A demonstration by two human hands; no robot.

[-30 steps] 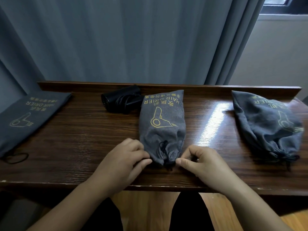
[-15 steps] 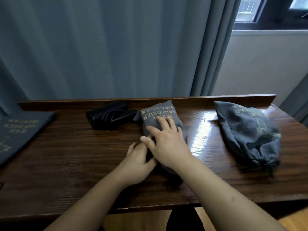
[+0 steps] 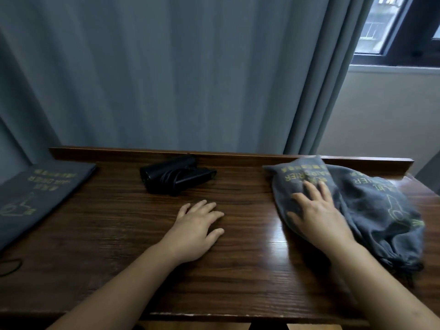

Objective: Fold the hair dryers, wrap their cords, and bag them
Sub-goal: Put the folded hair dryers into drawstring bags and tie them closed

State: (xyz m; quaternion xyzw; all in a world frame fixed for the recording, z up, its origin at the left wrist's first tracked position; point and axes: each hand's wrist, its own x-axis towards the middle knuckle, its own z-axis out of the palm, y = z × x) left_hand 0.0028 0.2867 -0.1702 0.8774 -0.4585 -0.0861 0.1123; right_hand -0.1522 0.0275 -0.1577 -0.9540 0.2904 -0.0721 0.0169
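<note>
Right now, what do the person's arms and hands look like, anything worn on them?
Both are bare: the left hand and right hand wear no gloves, rings or watch that I can see, and both forearms show no sleeves up to the frame edge.

Dim room; window glare streaks the table (image 3: 281, 236).

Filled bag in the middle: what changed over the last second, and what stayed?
The filled bag went right, now against the other full bag, with the right hand flat on it. The left hand let go and rests on the table. The hair dryer and flat bag stayed.
</note>
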